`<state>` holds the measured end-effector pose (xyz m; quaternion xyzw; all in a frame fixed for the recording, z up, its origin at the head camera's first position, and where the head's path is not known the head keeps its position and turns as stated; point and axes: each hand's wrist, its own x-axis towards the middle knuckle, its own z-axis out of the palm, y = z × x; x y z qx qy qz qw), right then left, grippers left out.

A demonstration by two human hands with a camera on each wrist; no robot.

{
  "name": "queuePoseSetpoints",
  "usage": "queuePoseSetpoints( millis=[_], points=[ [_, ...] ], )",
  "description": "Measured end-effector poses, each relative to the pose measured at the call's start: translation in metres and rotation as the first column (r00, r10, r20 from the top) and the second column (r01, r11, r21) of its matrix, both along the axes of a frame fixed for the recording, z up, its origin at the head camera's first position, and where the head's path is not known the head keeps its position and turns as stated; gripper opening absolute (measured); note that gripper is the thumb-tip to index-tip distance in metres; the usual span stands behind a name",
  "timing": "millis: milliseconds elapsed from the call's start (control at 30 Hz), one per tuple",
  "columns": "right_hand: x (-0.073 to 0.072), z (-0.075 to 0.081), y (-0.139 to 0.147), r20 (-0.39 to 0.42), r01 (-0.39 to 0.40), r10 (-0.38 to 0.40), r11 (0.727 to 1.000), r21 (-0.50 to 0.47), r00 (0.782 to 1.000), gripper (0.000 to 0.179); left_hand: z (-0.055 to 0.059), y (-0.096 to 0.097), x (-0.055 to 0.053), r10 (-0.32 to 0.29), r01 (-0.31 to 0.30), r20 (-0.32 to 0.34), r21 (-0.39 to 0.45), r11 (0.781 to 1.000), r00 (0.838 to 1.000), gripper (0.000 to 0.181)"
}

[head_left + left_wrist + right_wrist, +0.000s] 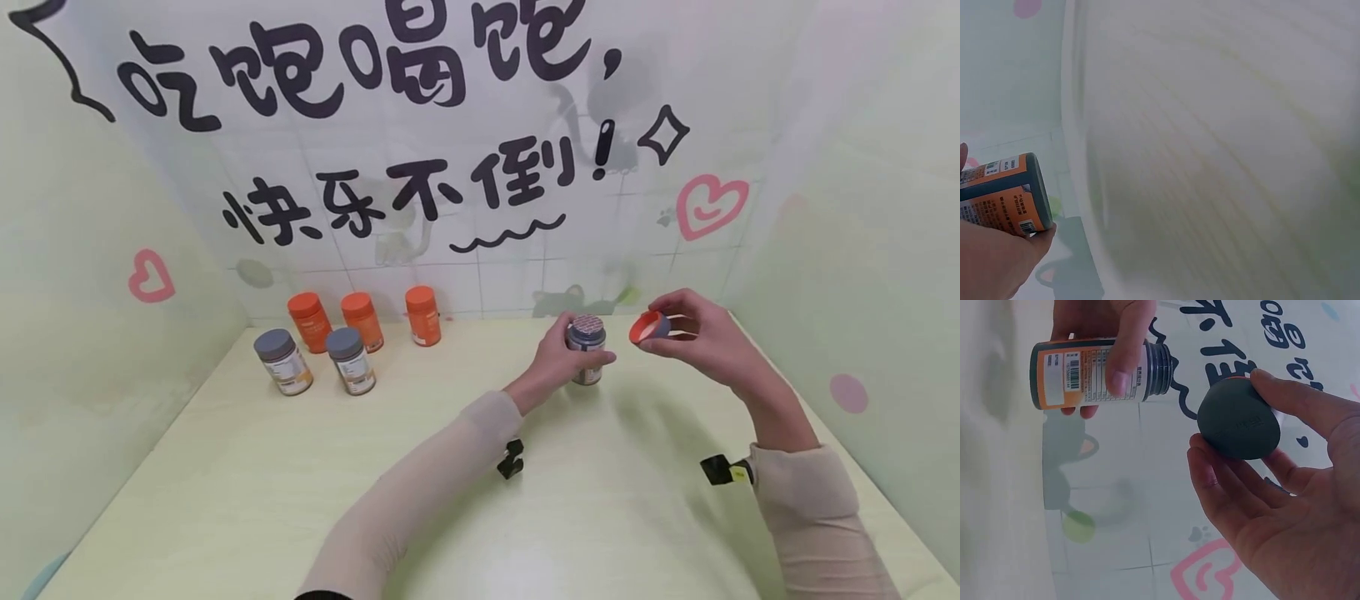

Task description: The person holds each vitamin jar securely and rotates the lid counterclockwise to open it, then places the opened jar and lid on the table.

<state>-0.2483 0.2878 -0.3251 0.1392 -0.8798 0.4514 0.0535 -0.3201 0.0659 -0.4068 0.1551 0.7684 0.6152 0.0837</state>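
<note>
A left hand grips a lidless jar, probably light, stiff and slick, best held mid-body; the right hand pinches a grey lid by its rim.

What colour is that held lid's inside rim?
The lid has an orange-red inside rim, best in head view.

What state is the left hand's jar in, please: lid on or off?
Off: the right hand holds the lid apart from the jar, whose threaded neck is exposed.
</note>
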Motion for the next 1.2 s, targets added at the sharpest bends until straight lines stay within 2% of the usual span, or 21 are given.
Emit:
queuePoseSetpoints(
  millis=[167,300,567,833,1000,1100,1200],
  points=[
    [0.000,0.001,0.009,0.001,0.021,-0.021,0.999,-0.046,1.000,0.051,-0.006,0.018,-0.010,0.041,-0.041,-0.010,-0.076,0.996,0.999,0.065],
    [0.000,0.001,0.014,-0.001,0.038,-0.038,0.998,-0.057,0.999,0.052,-0.012,0.031,-0.018,0.050,-0.053,-0.024,-0.136,0.989,0.998,0.065],
    [0.000,0.001,0.018,-0.003,0.065,-0.066,0.995,-0.074,0.998,0.056,-0.016,0.044,-0.026,0.080,-0.088,-0.048,-0.208,0.974,0.996,0.071],
    [0.000,0.003,0.020,-0.023,0.055,-0.058,0.994,-0.089,0.998,0.051,-0.017,0.046,-0.028,0.084,-0.092,-0.043,-0.217,0.972,0.996,0.071],
    [0.000,0.002,0.019,-0.049,0.053,-0.057,0.996,-0.078,0.997,0.050,-0.017,0.045,-0.028,0.095,-0.094,-0.004,-0.218,0.972,0.995,0.086],
    [-0.001,0.000,0.018,-0.052,0.072,-0.074,0.997,-0.038,0.996,0.053,-0.015,0.038,-0.025,0.094,-0.089,0.018,-0.194,0.977,0.995,0.096],
    [-0.002,-0.002,0.018,-0.035,0.093,-0.093,0.996,-0.015,0.995,0.054,-0.008,0.023,-0.019,0.089,-0.086,0.015,-0.149,0.985,0.996,0.098]
  ],
)
